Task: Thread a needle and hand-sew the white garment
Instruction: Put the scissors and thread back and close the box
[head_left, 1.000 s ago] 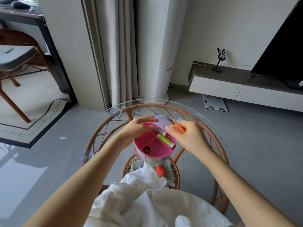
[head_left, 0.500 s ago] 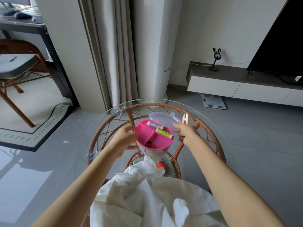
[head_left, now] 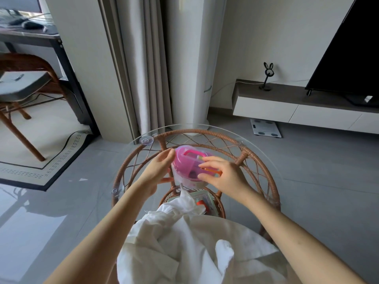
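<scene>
Since the earlier frame the clear lid (head_left: 181, 153), which stood open behind the pink sewing box (head_left: 184, 168), has come down over the pink tray, and the orange snips (head_left: 214, 171), held upright before, now lie level against the box's right side. The left hand (head_left: 159, 171) grips the left wall of the box, fingers curved round it and the thumb near the lid's edge. The right hand (head_left: 225, 177) pinches the snips between thumb and fingers, with the fingertips touching the right side of the lid. A pink handle shows through the clear plastic at the top of the box. Whether the box stands on the round glass tabletop (head_left: 266, 160) or is lifted just above it cannot be told. The tabletop lies on a rattan frame (head_left: 205, 132). The white garment (head_left: 184, 249) lies bunched in the person's lap, nearest the camera, one fold reaching up to the tabletop's near edge just below the box. Beneath the glass, on the frame's lower shelf, an orange spool (head_left: 201, 202) lies in a clear case, partly covered by the garment. Beyond the tabletop: a curtain (head_left: 143, 58), a television (head_left: 352, 48), a bathroom scale (head_left: 265, 129) on the floor.
</scene>
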`<state>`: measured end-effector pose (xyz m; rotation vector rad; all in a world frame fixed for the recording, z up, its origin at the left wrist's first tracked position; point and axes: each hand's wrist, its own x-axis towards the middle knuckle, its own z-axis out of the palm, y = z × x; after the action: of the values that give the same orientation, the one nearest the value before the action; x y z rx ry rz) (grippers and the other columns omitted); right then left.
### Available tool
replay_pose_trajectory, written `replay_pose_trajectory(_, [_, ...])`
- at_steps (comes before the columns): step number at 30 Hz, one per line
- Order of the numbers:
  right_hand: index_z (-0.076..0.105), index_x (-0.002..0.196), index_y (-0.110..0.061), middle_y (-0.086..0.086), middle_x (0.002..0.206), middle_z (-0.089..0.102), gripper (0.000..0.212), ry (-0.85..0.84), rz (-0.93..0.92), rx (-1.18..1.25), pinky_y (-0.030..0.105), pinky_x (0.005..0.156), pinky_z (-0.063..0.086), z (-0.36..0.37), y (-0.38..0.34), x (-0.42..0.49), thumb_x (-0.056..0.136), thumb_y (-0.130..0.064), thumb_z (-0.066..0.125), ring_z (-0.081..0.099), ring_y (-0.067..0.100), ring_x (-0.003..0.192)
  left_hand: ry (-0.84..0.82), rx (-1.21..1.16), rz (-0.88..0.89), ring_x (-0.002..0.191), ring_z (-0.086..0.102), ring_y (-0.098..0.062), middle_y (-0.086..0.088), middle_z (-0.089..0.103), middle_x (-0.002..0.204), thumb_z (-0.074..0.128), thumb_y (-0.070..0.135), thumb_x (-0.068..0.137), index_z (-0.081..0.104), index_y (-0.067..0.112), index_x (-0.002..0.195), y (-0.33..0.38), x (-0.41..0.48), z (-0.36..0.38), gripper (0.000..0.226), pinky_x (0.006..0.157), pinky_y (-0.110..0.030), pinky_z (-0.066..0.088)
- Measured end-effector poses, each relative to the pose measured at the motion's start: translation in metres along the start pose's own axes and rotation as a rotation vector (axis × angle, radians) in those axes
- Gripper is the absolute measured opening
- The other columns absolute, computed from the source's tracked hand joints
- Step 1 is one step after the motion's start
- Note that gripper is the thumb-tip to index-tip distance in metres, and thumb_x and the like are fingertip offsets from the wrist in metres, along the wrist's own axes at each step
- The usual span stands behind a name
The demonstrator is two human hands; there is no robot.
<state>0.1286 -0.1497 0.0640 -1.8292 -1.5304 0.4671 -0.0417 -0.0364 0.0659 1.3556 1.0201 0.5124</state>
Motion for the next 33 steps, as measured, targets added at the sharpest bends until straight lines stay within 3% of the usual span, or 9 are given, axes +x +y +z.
replay_pose_trajectory(5, [0.069, 0.115, -0.020, -0.007, 0.130, 0.059, 0.036, 0.146, -0.035, -0.043, 0.015, 0.093, 0.043, 0.016, 0.007, -0.004, 0.080, -0.028, 0.074, 0.054, 0.005, 0.117, -0.077, 0.430, 0.259, 0.116, 0.053, -0.017, -0.006, 0.046, 0.141, 0.073, 0.029, 0.080, 0.036, 0.030, 0.144, -0.010, 0.004, -0.003, 0.074, 0.089, -0.026, 0.050])
replay_pose_trajectory(9, [0.069, 0.115, -0.016, -0.006, 0.129, 0.060, 0.037, 0.213, -0.077, -0.046, 0.003, 0.087, 0.037, 0.023, 0.013, -0.007, 0.079, -0.022, 0.075, 0.049, -0.003, 0.113, 0.053, 0.965, 0.557, 0.144, 0.019, -0.032, -0.010, 0.026, 0.154, 0.075, 0.050, 0.069, 0.028, 0.030, 0.146, -0.016, 0.007, -0.008, 0.092, 0.113, -0.052, 0.026])
replay_pose_trajectory(15, [0.069, 0.114, -0.012, -0.002, 0.126, 0.061, 0.036, 0.250, -0.138, -0.041, 0.005, 0.083, 0.040, 0.029, 0.019, -0.010, 0.079, -0.019, 0.075, 0.052, 0.002, 0.109, -0.049, 1.195, 0.671, 0.147, 0.006, -0.017, -0.001, 0.007, 0.159, 0.065, 0.053, 0.075, 0.008, 0.018, 0.151, -0.011, 0.010, -0.006, 0.101, 0.111, -0.022, -0.002])
replay_pose_trajectory(20, [0.069, 0.114, -0.011, 0.000, 0.125, 0.062, 0.036, 0.257, -0.156, -0.052, 0.017, 0.085, 0.047, 0.030, 0.023, -0.009, 0.079, -0.016, 0.075, 0.062, 0.018, 0.111, 0.034, 1.353, 0.693, 0.147, 0.004, -0.022, -0.009, 0.003, 0.158, 0.054, 0.053, 0.085, 0.001, 0.010, 0.149, -0.013, 0.009, 0.003, 0.093, 0.107, -0.023, -0.013])
replay_pose_trajectory(24, [0.068, 0.116, -0.013, 0.002, 0.129, 0.059, 0.040, 0.265, -0.199, -0.124, 0.014, 0.078, 0.048, 0.029, 0.019, -0.008, 0.077, -0.017, 0.077, 0.065, 0.021, 0.107, 0.054, 1.446, 0.686, 0.147, -0.001, -0.024, -0.008, 0.002, 0.159, 0.049, 0.062, 0.083, -0.002, 0.010, 0.149, -0.014, 0.012, 0.001, 0.099, 0.116, -0.034, -0.013])
replay_pose_trajectory(27, [0.070, 0.112, -0.014, 0.005, 0.127, 0.061, 0.034, 0.431, -0.227, -0.121, 0.007, 0.075, 0.048, 0.019, 0.013, -0.014, 0.078, -0.015, 0.076, 0.066, 0.009, 0.095, 0.050, 1.343, 0.529, 0.147, -0.007, -0.028, -0.007, -0.003, 0.160, 0.052, 0.069, 0.077, -0.005, 0.019, 0.151, -0.009, 0.002, -0.001, 0.106, 0.118, -0.049, -0.006])
replay_pose_trajectory(30, [0.073, 0.102, -0.010, 0.002, 0.115, 0.068, 0.021, 0.518, -0.226, -0.076, 0.003, 0.079, 0.047, 0.010, 0.010, -0.030, 0.082, -0.015, 0.072, 0.059, -0.003, 0.097, 0.123, 0.981, 0.535, 0.139, 0.032, -0.027, -0.007, 0.037, 0.150, 0.045, 0.079, 0.074, 0.036, 0.026, 0.145, 0.004, -0.030, -0.011, 0.089, 0.113, -0.046, 0.028])
replay_pose_trajectory(32, [0.073, 0.100, -0.009, -0.005, 0.103, 0.070, 0.016, 0.488, -0.166, 0.016, 0.012, 0.080, 0.051, 0.007, 0.007, -0.044, 0.085, -0.016, 0.069, 0.060, -0.002, 0.097, -0.038, 0.943, 0.556, 0.121, 0.051, -0.017, 0.000, 0.055, 0.132, 0.030, 0.094, 0.062, 0.053, 0.034, 0.131, 0.012, -0.063, -0.017, 0.095, 0.101, -0.040, 0.043])
replay_pose_trajectory(33, [0.073, 0.099, -0.010, -0.010, 0.097, 0.069, 0.015, 0.475, -0.115, 0.058, 0.016, 0.078, 0.053, 0.004, 0.007, -0.050, 0.086, -0.016, 0.068, 0.062, 0.000, 0.094, -0.182, 0.996, 0.528, 0.122, 0.049, -0.015, 0.003, 0.052, 0.134, 0.031, 0.095, 0.057, 0.046, 0.043, 0.134, 0.012, -0.081, -0.018, 0.094, 0.101, -0.039, 0.042])
